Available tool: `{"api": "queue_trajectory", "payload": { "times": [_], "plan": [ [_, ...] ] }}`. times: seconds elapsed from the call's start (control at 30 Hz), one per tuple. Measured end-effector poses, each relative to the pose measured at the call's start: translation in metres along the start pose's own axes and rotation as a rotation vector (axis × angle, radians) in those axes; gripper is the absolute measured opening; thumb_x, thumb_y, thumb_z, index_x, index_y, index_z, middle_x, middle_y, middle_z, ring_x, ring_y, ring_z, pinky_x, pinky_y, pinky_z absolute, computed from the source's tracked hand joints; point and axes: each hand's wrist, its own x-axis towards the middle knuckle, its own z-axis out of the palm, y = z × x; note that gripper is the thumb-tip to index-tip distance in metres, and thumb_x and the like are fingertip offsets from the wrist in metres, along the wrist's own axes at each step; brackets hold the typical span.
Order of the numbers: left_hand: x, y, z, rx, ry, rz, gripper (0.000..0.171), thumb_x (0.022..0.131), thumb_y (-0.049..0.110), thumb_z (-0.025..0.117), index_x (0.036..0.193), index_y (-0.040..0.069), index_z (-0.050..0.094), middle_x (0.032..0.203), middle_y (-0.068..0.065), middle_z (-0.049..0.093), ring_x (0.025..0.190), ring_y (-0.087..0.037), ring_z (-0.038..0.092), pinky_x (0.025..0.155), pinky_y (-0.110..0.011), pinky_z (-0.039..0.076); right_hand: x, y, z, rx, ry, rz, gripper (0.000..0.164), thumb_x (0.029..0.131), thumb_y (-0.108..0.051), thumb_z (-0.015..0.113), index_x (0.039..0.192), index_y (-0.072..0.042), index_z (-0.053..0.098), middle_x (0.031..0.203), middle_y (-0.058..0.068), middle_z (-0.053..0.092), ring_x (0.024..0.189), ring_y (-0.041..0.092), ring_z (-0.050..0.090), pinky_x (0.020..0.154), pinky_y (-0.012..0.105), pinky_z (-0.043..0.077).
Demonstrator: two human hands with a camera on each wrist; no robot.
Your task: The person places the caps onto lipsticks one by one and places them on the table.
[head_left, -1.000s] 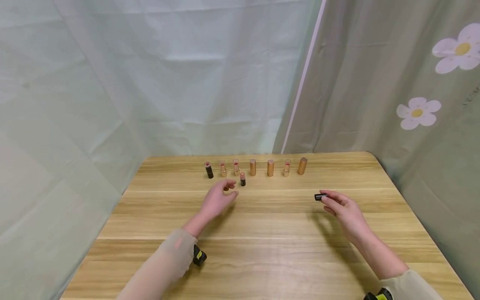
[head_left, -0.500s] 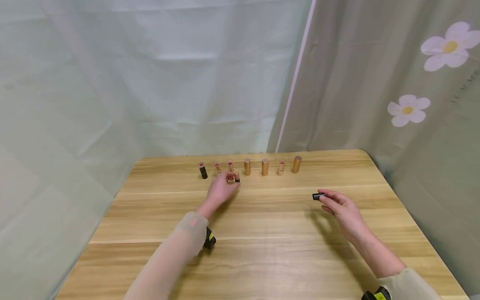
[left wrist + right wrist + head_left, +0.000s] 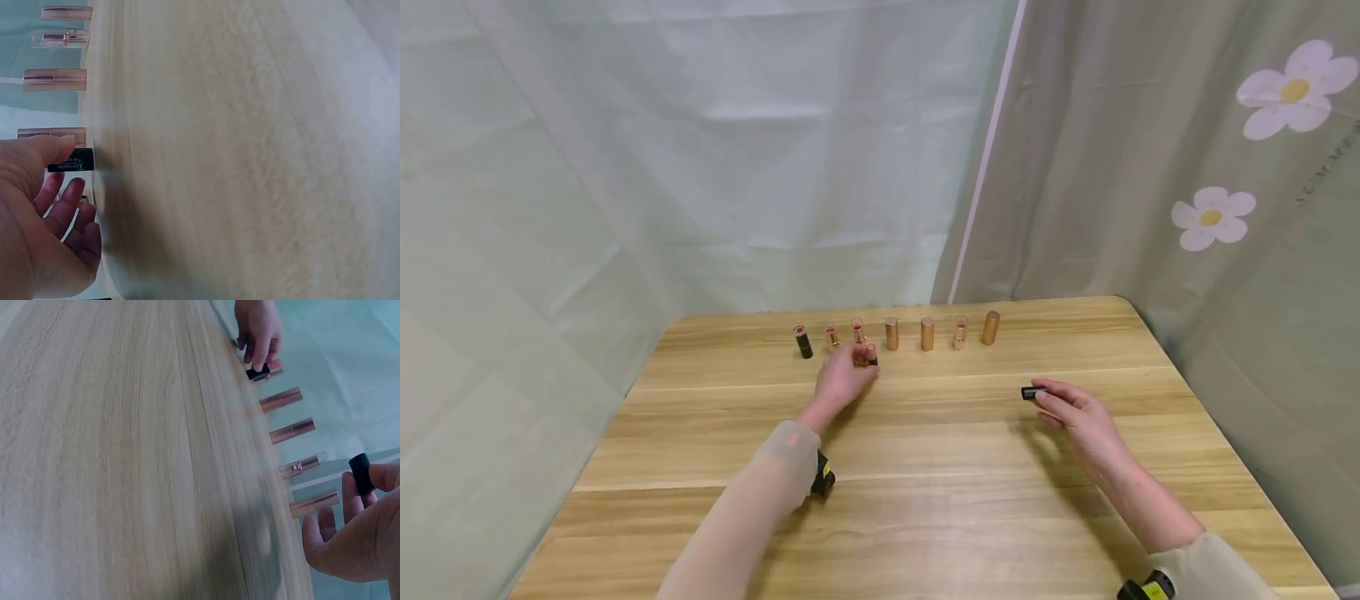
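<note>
On the wooden table (image 3: 940, 467) stands an uncapped lipstick (image 3: 872, 356) with a pinkish bullet and a short black base (image 3: 79, 159). My left hand (image 3: 842, 377) pinches it at the base; in the left wrist view the thumb lies along it, while the other fingers are loosely curved. My right hand (image 3: 1092, 427) holds a small black lipstick cap (image 3: 360, 473) between thumb and fingers, above the table at the right. Behind the left hand, a clear-capped lipstick (image 3: 858, 331) is partly hidden by the fingers.
A row of lipsticks lines the back of the table: a black one (image 3: 803, 342) at the left end, several copper tubes (image 3: 927, 333), and clear-capped ones such as a gold lipstick (image 3: 960, 333). A pale curtain (image 3: 775, 167) hangs close behind the table.
My left hand has moved forward to the uncapped lipstick and taken hold of its base. My right hand keeps the black cap in nearly the same place. The head view has shifted slightly.
</note>
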Motion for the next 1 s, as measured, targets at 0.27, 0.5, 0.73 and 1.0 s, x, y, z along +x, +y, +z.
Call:
{"api": "queue_trajectory", "payload": {
  "times": [0.27,0.5,0.73,1.0],
  "plan": [
    [0.002,-0.003,0.001,0.003,0.023,0.033,0.025,0.079,0.026,0.073,0.099,0.017,0.060,0.095,0.003,0.063,0.093,-0.019,0.057,0.083,-0.039,0.043,0.001,-0.002,0.002,0.015,-0.005,0.012,0.047,0.091,-0.024,0.061,0.129,0.002,0.050,0.120,0.004,0.056,0.107,0.012,0.054,0.098,0.044,0.038],
    [-0.004,-0.007,-0.003,-0.165,-0.016,0.040,0.022,0.082,0.022,0.070,0.098,0.014,0.057,0.094,0.000,0.060,0.089,-0.018,0.056,0.081,-0.035,0.045,0.000,-0.002,0.001,0.017,-0.007,0.010,0.045,0.090,-0.024,0.061,0.127,0.001,0.052,0.119,0.005,0.055,0.107,0.013,0.054,0.097,0.041,0.039],
    [-0.020,-0.002,-0.024,-0.270,-0.043,0.053,0.023,0.083,0.024,0.069,0.098,0.014,0.055,0.099,0.000,0.059,0.091,-0.016,0.056,0.078,-0.034,0.047,0.000,-0.003,0.003,0.020,-0.014,0.003,0.047,0.090,-0.024,0.062,0.128,0.003,0.050,0.119,0.006,0.055,0.107,0.013,0.054,0.095,0.038,0.042],
    [-0.047,0.003,-0.055,-0.288,-0.071,0.106,0.026,0.083,0.027,0.070,0.097,0.014,0.053,0.098,0.001,0.061,0.091,-0.014,0.057,0.078,-0.037,0.044,0.001,-0.005,0.007,-0.005,-0.030,0.007,0.048,0.090,-0.027,0.061,0.128,0.001,0.050,0.122,0.008,0.053,0.108,0.013,0.053,0.095,0.038,0.041]
  ]
}}
